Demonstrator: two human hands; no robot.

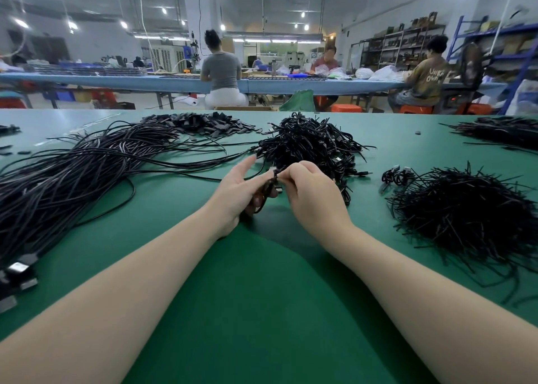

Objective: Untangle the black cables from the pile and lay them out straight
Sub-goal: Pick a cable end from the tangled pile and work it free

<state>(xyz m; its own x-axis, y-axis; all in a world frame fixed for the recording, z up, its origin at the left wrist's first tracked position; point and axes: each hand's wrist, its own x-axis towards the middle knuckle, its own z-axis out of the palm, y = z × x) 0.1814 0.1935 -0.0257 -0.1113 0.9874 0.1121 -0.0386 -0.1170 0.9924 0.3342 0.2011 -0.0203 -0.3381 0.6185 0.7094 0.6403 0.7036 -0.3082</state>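
- Green table (262, 311) fills the foreground, both forearms reaching across it.
- Left hand (235, 191) cradles a coiled cable (266, 190), upper fingers loosely extended.
- Right hand (308, 191) pinches the coil's tie.
- Tangled pile (308, 142) sits just beyond the hands.
- Straightened cables (72, 168) lie left; ties (465, 209) heap right.
- Workers sit at a far bench (145, 82).

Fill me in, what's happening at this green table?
A person is working a small coiled black cable loose over the green table. The left hand cradles the coil; the right hand pinches its top. A tangled pile sits just behind, and long straightened cables lie to the left.
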